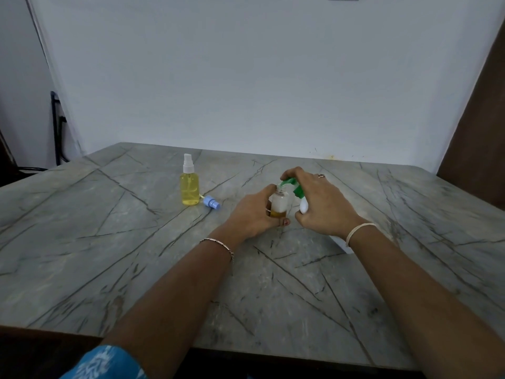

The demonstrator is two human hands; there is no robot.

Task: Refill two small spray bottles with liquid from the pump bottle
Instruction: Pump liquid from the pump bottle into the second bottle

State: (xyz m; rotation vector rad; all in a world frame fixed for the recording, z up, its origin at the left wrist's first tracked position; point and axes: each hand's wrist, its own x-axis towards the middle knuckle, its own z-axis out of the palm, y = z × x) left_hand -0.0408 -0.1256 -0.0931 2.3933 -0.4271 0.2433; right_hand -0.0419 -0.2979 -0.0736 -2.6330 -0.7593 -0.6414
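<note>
The left hand (pixel 254 212) curls its fingers and thumb round 1 small open bottle (pixel 278 205), holding it upright near the middle of the table (pixel 136 255). This bottle has no cap, and a shallow layer of amber liquid sits at its bottom. Just at 3 o'clock from it, the right hand (pixel 322 203) grips the pump bottle (pixel 304 206), which is white and tilted, with fingers bent over the green pump head (pixel 291 184). The nozzle sits right at the small bottle's mouth. At 10 o'clock from the left hand, well apart, the 2nd spray bottle (pixel 190 187) stands upright, full of yellow liquid and capped with a white sprayer. A blue spray cap (pixel 212 202) lies on its side just at 4 o'clock from that bottle's base
</note>
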